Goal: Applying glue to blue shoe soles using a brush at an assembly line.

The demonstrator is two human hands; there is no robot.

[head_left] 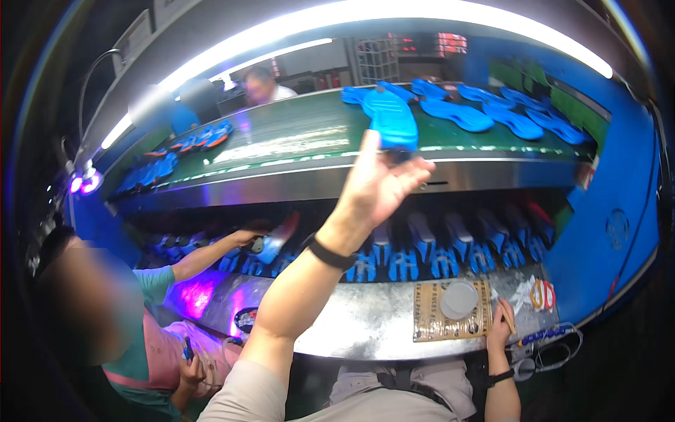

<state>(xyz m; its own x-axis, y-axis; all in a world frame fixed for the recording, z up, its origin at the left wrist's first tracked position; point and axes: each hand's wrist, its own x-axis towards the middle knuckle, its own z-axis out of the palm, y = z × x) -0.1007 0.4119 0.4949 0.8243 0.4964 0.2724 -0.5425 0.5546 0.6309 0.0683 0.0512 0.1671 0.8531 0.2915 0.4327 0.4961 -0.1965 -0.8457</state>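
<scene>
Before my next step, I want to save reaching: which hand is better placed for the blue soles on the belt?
Probably the left hand: raised at the belt, by a blue sole. The right hand is low at the bench, holding a stick.

A long bright light tube [394, 10] arches over the whole scene. On the far side, a person in a white top [264, 86] appears, partly blurred, left of a pale wire rack [377, 60]. At the left, near a small lamp [88, 181] glowing violet, a co-worker [133, 330] wears a teal top and a pink apron [160, 348]. At the right stands a tall blue panel [598, 204] with a round vent [617, 230]. Near its foot, red and yellow loops [542, 294] lie beside crumpled white paper [522, 292], and pale cables [571, 352] coil nearer still.
</scene>
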